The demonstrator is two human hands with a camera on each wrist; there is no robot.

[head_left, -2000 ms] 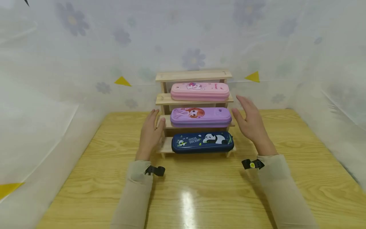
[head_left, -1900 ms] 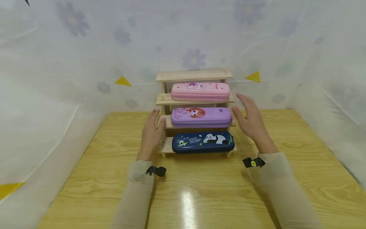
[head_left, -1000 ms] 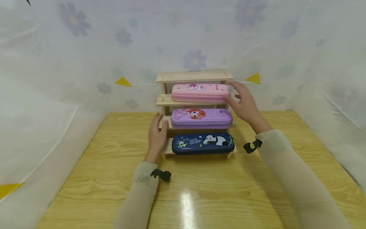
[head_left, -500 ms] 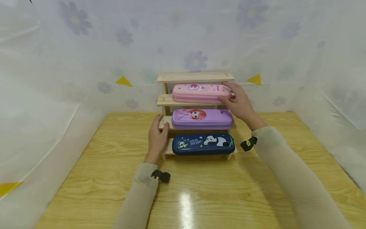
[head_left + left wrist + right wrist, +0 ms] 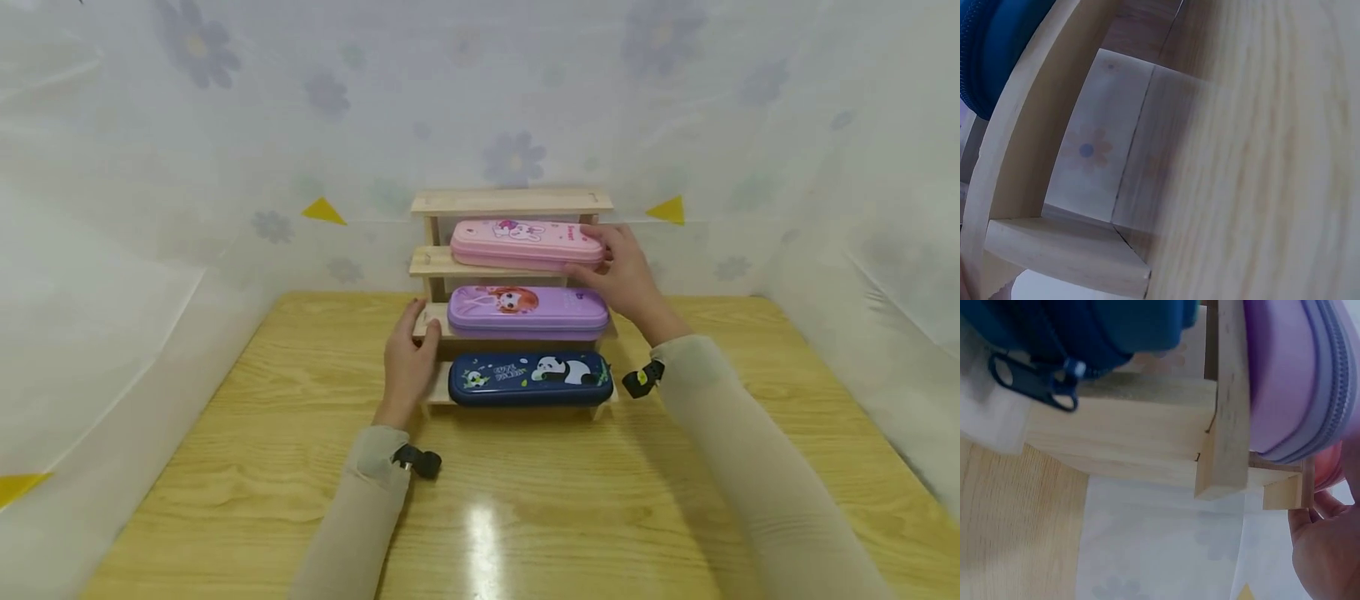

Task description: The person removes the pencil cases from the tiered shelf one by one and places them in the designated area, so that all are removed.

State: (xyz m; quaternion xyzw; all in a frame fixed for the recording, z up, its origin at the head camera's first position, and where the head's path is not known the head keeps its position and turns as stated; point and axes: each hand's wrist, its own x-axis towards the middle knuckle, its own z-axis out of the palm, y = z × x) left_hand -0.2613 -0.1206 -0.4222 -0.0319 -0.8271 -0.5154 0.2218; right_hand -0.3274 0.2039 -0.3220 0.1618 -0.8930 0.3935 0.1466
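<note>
A stepped wooden rack (image 5: 510, 201) stands at the back of the table with one pencil case on each shelf. My right hand (image 5: 587, 252) grips the right end of the pink case (image 5: 517, 240) on the upper shelf, fingers over its top and thumb under its front edge. The purple case (image 5: 527, 310) lies one step down, and the navy panda case (image 5: 530, 377) on the lowest step. My left hand (image 5: 420, 323) rests flat against the rack's left end, thumb on the middle shelf. The right wrist view shows the purple case (image 5: 1285, 375), the navy case (image 5: 1085, 331) and my palm (image 5: 1329, 550).
The rack sits on a light wooden table (image 5: 525, 500) walled in by white flowered sheeting (image 5: 225, 167) at the back and both sides. The left wrist view is filled by blurred rack wood (image 5: 1054, 250) and a corner of the navy case (image 5: 991, 56).
My right hand rose from beside the purple case to the pink case and closed round its right end. The left hand stayed at the rack's left end, shifting only slightly.
</note>
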